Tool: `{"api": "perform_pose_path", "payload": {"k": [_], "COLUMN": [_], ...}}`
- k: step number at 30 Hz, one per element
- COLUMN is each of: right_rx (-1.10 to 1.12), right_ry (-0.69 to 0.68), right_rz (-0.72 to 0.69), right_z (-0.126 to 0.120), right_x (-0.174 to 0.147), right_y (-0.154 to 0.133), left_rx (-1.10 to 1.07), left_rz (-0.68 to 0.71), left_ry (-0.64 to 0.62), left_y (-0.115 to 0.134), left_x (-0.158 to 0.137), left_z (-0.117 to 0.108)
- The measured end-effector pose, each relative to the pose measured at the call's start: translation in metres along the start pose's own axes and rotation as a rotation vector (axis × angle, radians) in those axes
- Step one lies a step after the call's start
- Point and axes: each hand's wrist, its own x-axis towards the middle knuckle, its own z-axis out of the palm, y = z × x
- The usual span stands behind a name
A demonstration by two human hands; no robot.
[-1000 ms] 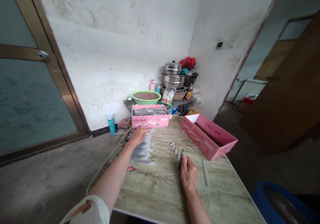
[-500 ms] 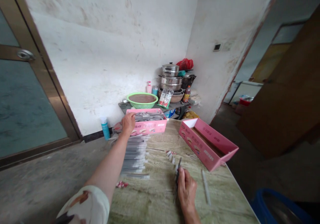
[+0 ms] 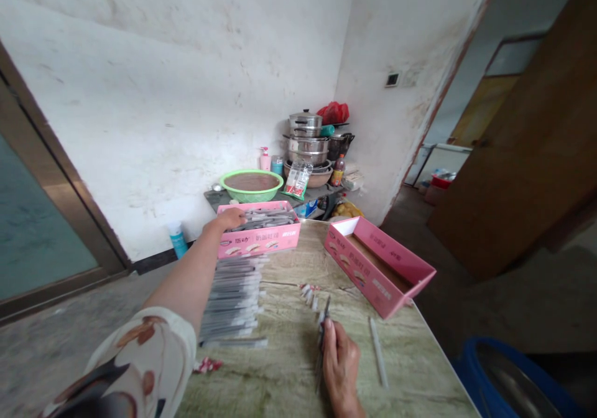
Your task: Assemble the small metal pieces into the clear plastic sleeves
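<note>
My left hand (image 3: 230,219) is inside the left end of a pink printed box (image 3: 252,241), its fingers bent and closed on the thin grey strips (image 3: 267,218) piled there; the fingertips are partly hidden. Below that box, more grey strips with whitish ends (image 3: 233,300) lie in a stack on the table. Over the table's middle, my right hand (image 3: 342,359) is closed around a dark, slim pointed tool (image 3: 326,312), thumb on top; its exact kind is unclear. Small whitish cut pieces (image 3: 309,295) lie just beyond the tool's tip.
Another pink box (image 3: 380,269), open-topped, stands at the table's right edge. One pale strip (image 3: 378,351) lies right of my right hand. Red-and-white scraps (image 3: 206,365) are at left. Behind are a green basin (image 3: 252,195) of brownish liquid and stacked steel pots (image 3: 305,144). A blue tub (image 3: 508,374) stands lower right.
My left hand has moved from the box's left rim farther in, onto the grey strips. The view has swung slightly right. My right hand still grips the dark tool.
</note>
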Motion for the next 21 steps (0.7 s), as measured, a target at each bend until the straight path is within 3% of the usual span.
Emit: {"api": "perform_pose_path", "payload": {"k": [4, 10, 17, 19, 21], "right_rx": [0.007, -0.013, -0.013, -0.015, -0.018], "right_ry": [-0.002, 0.011, 0.018, 0.012, 0.011], "right_rz": [0.004, -0.02, -0.02, -0.016, -0.017], "right_z": [0.0, 0.001, 0.002, 0.002, 0.002], "right_x": [-0.001, -0.001, 0.0, 0.0, 0.001], "right_y": [0.001, 0.0, 0.0, 0.002, 0.002], "left_rx": [0.012, 0.01, 0.003, -0.125, -0.413], "left_rz": [0.007, 0.017, 0.013, 0.029, 0.067], "left_ry": [-0.055, -0.032, 0.13, 0.183, 0.156], "left_y": [0.001, 0.008, 0.016, 0.026, 0.045], "left_x": [0.0, -0.006, -0.016, -0.028, -0.047], "left_z": [-0.002, -0.001, -0.016, -0.021, -0.019]}}
